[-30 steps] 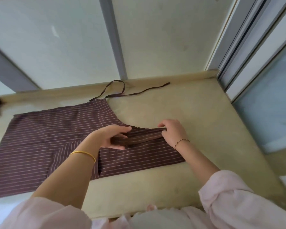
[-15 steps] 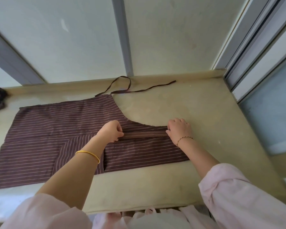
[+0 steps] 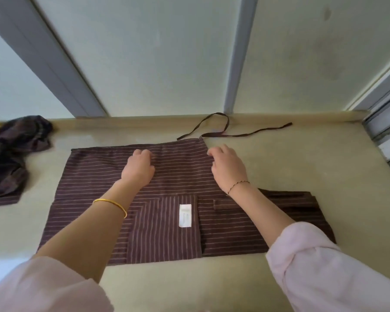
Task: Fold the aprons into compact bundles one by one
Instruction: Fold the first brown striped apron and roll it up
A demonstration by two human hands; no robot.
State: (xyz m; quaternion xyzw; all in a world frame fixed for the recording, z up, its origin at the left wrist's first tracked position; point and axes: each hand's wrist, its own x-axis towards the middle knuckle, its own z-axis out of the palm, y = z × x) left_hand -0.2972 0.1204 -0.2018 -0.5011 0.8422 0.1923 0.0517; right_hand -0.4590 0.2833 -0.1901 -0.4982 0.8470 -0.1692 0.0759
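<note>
Head view: apron [image 3: 167,176] is spread flat on worktop [image 3: 291,167], long axis left-right. Its far edge is met by left hand [image 3: 139,168] and right hand [image 3: 227,168], fingers curled, possibly pinching; strap [image 3: 214,129] lies beyond.

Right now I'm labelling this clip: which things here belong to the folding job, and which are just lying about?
Job:
striped apron flat on the counter
its ties
crumpled apron at far left, likely waiting
left hand and right hand on the fabric

Lying about:
counter
wall panels
</note>
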